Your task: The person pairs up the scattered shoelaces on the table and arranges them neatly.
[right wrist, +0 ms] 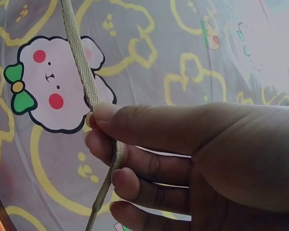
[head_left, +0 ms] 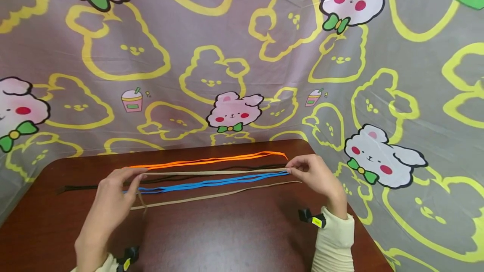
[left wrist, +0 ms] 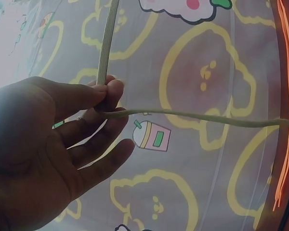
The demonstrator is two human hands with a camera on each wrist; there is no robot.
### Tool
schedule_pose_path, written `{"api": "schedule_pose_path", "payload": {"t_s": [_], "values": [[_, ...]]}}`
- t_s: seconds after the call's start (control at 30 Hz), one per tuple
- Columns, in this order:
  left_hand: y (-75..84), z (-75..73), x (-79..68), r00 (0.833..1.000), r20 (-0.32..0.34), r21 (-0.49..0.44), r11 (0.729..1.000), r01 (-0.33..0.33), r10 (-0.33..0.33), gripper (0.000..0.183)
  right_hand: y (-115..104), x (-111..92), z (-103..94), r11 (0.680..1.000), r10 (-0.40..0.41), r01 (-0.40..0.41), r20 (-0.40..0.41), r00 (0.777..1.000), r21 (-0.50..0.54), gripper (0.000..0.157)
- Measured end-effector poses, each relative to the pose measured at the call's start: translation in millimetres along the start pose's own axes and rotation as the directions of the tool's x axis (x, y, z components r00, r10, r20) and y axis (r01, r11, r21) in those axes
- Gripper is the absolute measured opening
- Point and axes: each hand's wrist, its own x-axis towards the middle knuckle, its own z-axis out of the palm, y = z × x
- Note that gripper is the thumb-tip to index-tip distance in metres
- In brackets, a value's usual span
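Both hands pinch a flat beige shoelace [head_left: 211, 173] between thumb and fingers, and it runs nearly straight from one to the other. My left hand [head_left: 111, 198] has one end of this stretch; in the left wrist view the lace [left wrist: 192, 115] bends at the fingertips and trails off toward the table. At the right, my right hand [head_left: 315, 175] pinches near a tip, which hangs behind the fingers in the right wrist view. A beige strand [head_left: 211, 197] lies nearest me on the table; whether it belongs to the held lace I cannot tell.
Behind and below the stretched lace lie an orange shoelace [head_left: 208, 161], a dark shoelace [head_left: 81, 187] and a blue shoelace [head_left: 211, 183], roughly parallel on the brown table [head_left: 227, 238]. A patterned cloth [head_left: 159, 32] hangs behind the table and along its right side.
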Motion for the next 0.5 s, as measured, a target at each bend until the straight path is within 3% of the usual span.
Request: {"api": "schedule_pose_path", "payload": {"t_s": [0.17,0.37,0.5], "values": [[-3.9,-8.8,-1.3,0.997,0.052,0.030,0.998,0.062,-0.064,0.020,1.0,0.8,-1.8,1.000,-0.007,0.007,0.003,1.000,-0.009,0.005],[-13.1,-13.0,-3.9,0.996,0.074,0.050,0.998,0.038,-0.041,0.022,4.9,-0.4,-1.7,1.000,0.005,-0.004,0.020,1.000,-0.026,0.008],[-22.0,-17.2,-8.6,0.989,0.122,0.080,0.994,0.070,-0.080,0.021,7.6,-0.2,-0.7,0.999,0.010,-0.010,0.024,1.000,-0.035,0.008]]}}
